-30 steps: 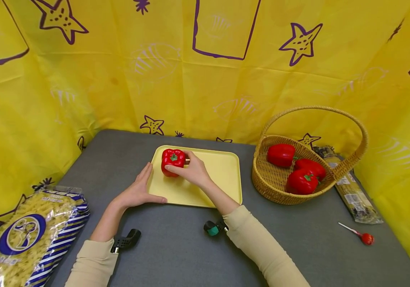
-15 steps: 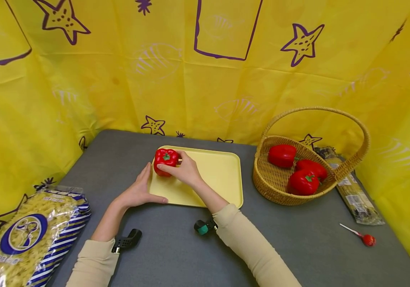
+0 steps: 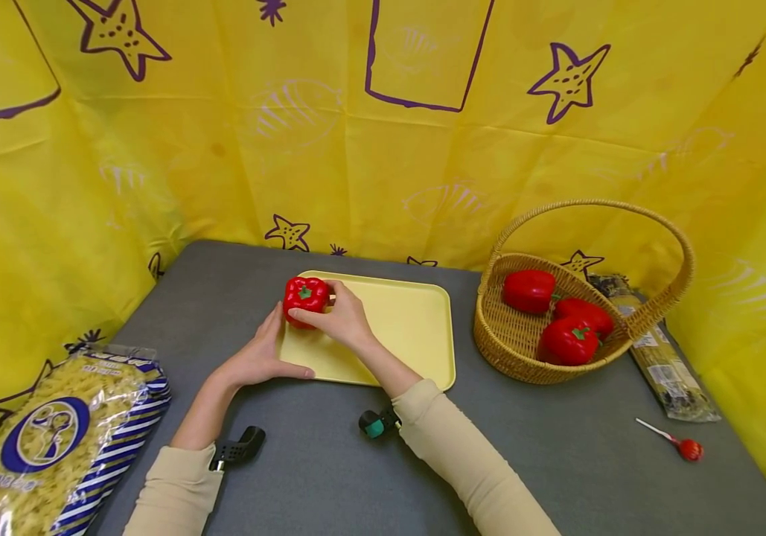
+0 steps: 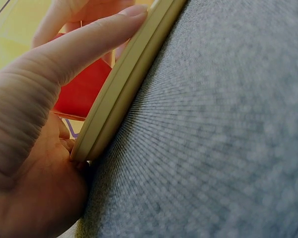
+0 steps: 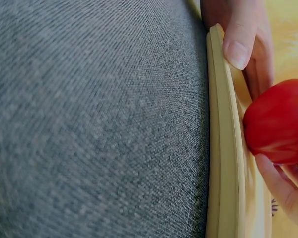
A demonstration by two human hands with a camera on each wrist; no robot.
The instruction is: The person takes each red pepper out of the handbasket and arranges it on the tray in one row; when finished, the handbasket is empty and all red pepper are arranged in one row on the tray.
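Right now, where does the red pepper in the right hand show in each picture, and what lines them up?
Head: the red pepper is left of centre, at the left end of the yellow tray, held by the right hand.
Left wrist: upper left, partly hidden by the left hand and the tray's rim.
Right wrist: at the right edge, partly cut off.
Shared landmark: the yellow tray, its rim showing in all three.
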